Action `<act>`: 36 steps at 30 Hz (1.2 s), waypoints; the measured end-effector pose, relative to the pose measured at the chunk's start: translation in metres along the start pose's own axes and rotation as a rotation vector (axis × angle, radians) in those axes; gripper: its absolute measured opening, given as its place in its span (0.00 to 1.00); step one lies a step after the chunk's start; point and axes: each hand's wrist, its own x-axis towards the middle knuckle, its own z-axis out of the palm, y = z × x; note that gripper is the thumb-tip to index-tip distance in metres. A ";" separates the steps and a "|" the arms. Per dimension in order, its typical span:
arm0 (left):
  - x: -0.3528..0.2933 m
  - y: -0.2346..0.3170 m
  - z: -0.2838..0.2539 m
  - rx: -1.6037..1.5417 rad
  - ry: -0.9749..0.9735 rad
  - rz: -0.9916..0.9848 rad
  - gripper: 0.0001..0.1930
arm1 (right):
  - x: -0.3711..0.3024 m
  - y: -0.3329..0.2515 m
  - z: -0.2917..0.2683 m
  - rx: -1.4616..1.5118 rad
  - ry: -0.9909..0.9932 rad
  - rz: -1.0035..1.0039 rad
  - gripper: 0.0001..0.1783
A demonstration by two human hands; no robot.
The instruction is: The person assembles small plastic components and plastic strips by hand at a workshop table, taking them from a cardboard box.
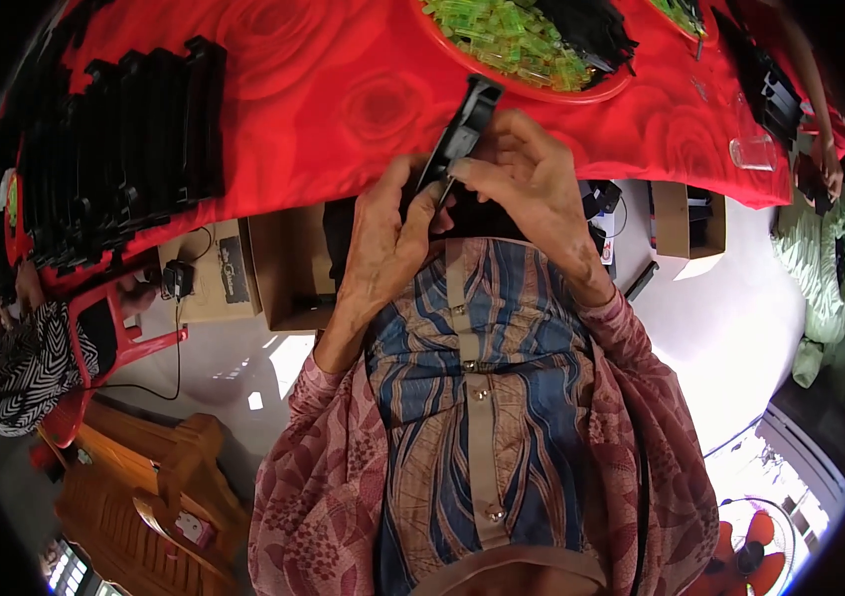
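Note:
My left hand (390, 226) is closed around the lower end of a long black plastic part (461, 129), which tilts up and away over the table's near edge. My right hand (532, 189) presses its thumb against the part's face, with the fingers curled behind it. Whether a smaller piece sits under that thumb is hidden. Beyond my hands stands a red round tray (596, 94) holding translucent yellow-green plastic pieces (507, 42) and a heap of thin black pieces (586, 35). Many similar long black parts (134, 139) lie stacked side by side at the left.
A red rose-patterned cloth (293, 99) covers the table. At the right are a clear drinking glass (752, 152) and another person's hand (826, 164). Cardboard boxes (278, 268) stand below the table. A person on a red chair (134, 343) sits left; a wooden chair (134, 497) is nearer.

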 end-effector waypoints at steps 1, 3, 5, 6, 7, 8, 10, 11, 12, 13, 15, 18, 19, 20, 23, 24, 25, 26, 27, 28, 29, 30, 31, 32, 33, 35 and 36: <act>-0.002 -0.001 -0.002 -0.022 -0.039 -0.009 0.10 | 0.001 0.004 0.000 -0.006 0.044 -0.030 0.16; -0.002 -0.007 -0.006 -0.064 -0.111 -0.024 0.15 | 0.002 0.004 -0.002 -0.009 0.034 -0.006 0.16; -0.004 -0.010 -0.006 -0.073 -0.098 -0.051 0.14 | 0.003 0.005 -0.002 -0.048 0.039 0.035 0.18; -0.004 -0.010 -0.005 -0.078 -0.107 -0.075 0.14 | 0.003 0.005 -0.003 -0.056 0.026 0.038 0.18; -0.002 -0.016 -0.004 -0.105 -0.109 -0.044 0.13 | 0.002 0.004 -0.003 -0.056 0.035 0.033 0.18; -0.002 -0.016 -0.004 -0.114 -0.095 -0.043 0.13 | 0.002 0.003 -0.003 -0.056 0.045 0.028 0.19; 0.000 -0.014 -0.004 -0.069 -0.098 -0.006 0.11 | 0.003 0.005 -0.002 -0.059 0.051 0.033 0.19; 0.000 -0.015 -0.005 -0.076 -0.089 -0.003 0.11 | 0.002 0.004 -0.001 -0.070 0.052 0.032 0.17; 0.002 -0.016 -0.005 -0.025 -0.079 0.034 0.10 | 0.002 0.003 -0.001 -0.080 0.059 0.024 0.16; 0.003 -0.017 -0.005 0.027 -0.070 0.073 0.09 | 0.001 0.003 0.000 -0.088 0.059 0.014 0.16; 0.003 -0.016 -0.006 0.093 -0.044 0.081 0.09 | -0.001 0.007 0.003 -0.023 0.083 0.034 0.17; 0.003 -0.015 -0.004 0.144 -0.014 0.110 0.09 | -0.001 0.013 0.007 -0.019 0.046 -0.042 0.19; 0.002 -0.015 -0.003 0.147 -0.010 0.094 0.09 | 0.001 0.015 0.005 0.004 0.022 -0.047 0.20; 0.002 -0.015 -0.003 0.150 -0.008 0.078 0.09 | 0.000 0.014 0.004 -0.087 0.033 -0.025 0.19; 0.002 -0.015 -0.002 0.121 -0.046 0.074 0.08 | 0.000 0.022 0.002 0.064 0.039 -0.006 0.19; 0.001 -0.015 -0.001 0.118 -0.057 0.060 0.07 | 0.000 0.022 0.000 0.064 0.052 -0.023 0.19; 0.000 -0.019 -0.001 0.143 -0.046 0.076 0.09 | 0.000 0.022 -0.001 0.055 0.045 0.006 0.19; -0.001 -0.021 0.000 0.150 -0.058 0.090 0.09 | 0.000 0.022 -0.002 0.047 0.038 0.036 0.18; -0.001 -0.022 0.002 0.146 -0.033 0.103 0.10 | 0.000 0.023 -0.002 0.056 0.042 0.023 0.18; -0.001 -0.023 0.003 0.143 -0.008 0.114 0.12 | 0.001 0.021 -0.005 0.059 0.055 0.011 0.18; -0.003 -0.023 0.004 0.140 -0.013 0.095 0.14 | 0.001 0.020 -0.006 0.047 0.040 0.036 0.19; -0.004 -0.020 0.004 0.148 -0.022 0.098 0.14 | 0.000 0.018 -0.007 0.037 0.022 0.066 0.19; -0.005 -0.015 0.005 0.124 -0.015 0.092 0.15 | 0.001 0.021 -0.007 0.078 0.016 0.044 0.20; -0.006 -0.011 0.006 0.101 -0.007 0.083 0.16 | 0.003 0.020 -0.008 0.087 0.022 0.046 0.20; -0.006 -0.007 0.008 0.110 -0.011 0.070 0.16 | 0.004 0.020 -0.010 0.060 0.059 0.022 0.20; -0.003 -0.002 0.009 0.055 -0.033 0.077 0.17 | 0.003 0.020 -0.008 0.058 0.135 -0.042 0.22; -0.003 -0.003 0.008 0.063 -0.030 0.048 0.17 | 0.003 0.023 -0.009 0.012 0.150 -0.058 0.27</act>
